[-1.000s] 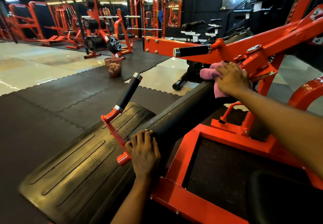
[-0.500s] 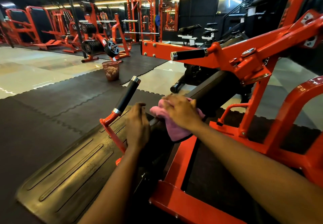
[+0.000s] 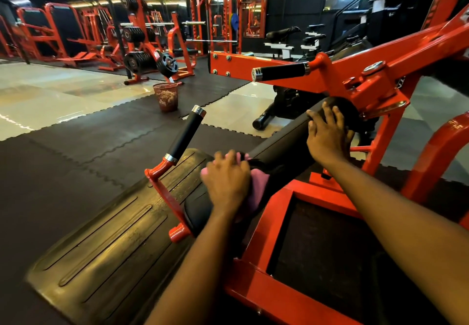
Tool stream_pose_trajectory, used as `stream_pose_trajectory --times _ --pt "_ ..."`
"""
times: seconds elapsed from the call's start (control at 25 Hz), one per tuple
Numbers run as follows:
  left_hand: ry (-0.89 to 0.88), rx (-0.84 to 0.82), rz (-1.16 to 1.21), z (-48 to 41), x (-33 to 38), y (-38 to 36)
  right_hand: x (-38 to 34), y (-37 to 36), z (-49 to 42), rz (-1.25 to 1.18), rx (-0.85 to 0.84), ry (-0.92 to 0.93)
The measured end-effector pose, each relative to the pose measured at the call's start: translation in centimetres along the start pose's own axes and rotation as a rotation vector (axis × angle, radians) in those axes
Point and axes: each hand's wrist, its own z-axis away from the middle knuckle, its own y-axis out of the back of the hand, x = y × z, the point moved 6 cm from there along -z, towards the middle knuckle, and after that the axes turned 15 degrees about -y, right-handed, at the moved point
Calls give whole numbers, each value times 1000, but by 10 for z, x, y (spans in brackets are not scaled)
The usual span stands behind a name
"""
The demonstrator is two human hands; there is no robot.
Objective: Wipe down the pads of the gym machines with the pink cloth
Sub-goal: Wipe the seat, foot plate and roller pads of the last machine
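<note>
The cloth [image 3: 259, 186] lies bunched at the near, lower end of the long black pad [image 3: 281, 144], mostly under the left hand [image 3: 225, 182]; that hand's fingers bend down over it and grip it against the pad, though the hand is blurred and the hold may be looser than it looks. The right hand [image 3: 327, 136] rests at the pad's far, upper end, fingers spread and straight, holding nothing. The cloth looks light, soft and limp, likely to fold and slip out under a flat palm, so I'd keep a wad of it gathered in the fingers; the pad seems firm, smooth and fixed to the red frame [image 3: 276, 197], so it should take steady pressure without shifting.
</note>
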Motion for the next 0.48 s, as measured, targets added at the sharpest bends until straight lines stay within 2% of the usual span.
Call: stream_pose_trajectory --times 0.12,0.24,0.36,0.48 --pt "42 -54 27 33 -63 13 -1 0 3 -38 12 0" --pt "21 -63 53 50 -80 28 -1 -1 4 -75 53 -13" --pt "-21 -63 41 32 -46 28 0 -6 5 -87 51 5" --pt "-155 -78 56 -20 29 10 0 -7 5 -100 47 5"
